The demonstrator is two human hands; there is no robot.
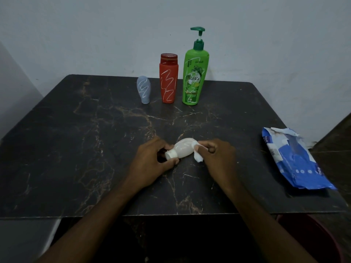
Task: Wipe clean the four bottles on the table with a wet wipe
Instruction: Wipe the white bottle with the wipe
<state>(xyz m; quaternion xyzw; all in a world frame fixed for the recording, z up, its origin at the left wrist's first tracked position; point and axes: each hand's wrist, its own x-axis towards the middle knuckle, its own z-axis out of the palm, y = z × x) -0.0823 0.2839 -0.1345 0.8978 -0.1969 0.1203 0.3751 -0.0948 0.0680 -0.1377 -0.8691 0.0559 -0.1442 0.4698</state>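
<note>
Low in the middle, the left hand gripped a white bottle; the right hand pinched a wet wipe against it. Higher up, a green bottle said "Vatika".

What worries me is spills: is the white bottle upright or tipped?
Tipped: the white bottle lies on its side, left hand gripping its capped end, right hand pinching the wet wipe against it.

White bottle sideways in left hand, wet wipe in right hand
</note>
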